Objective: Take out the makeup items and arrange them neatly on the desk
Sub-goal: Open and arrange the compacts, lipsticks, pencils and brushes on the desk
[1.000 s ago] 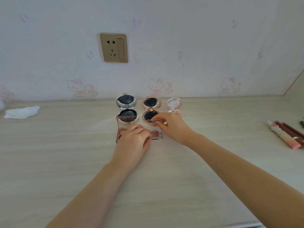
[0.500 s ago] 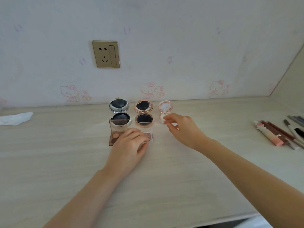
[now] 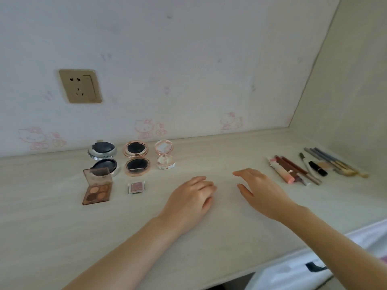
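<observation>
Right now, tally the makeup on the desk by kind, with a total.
Round compacts, open: 3 (silver, rose-gold, pink)
Square palettes: 2 (brown, small)
Stick items in the right-hand cluster (tubes, pencils, brushes): about 10; they overlap, so the count is not exact
Total: about 15

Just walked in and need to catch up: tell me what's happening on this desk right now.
A person is laying out makeup on the desk. Neither hand has a grip on anything: the left hand and right hand are both open, close over bare desk. To their left sit three open round compacts, an open brown eyeshadow palette and a small pink pan. To the right lies a row of lip products, pencils and brushes.
</observation>
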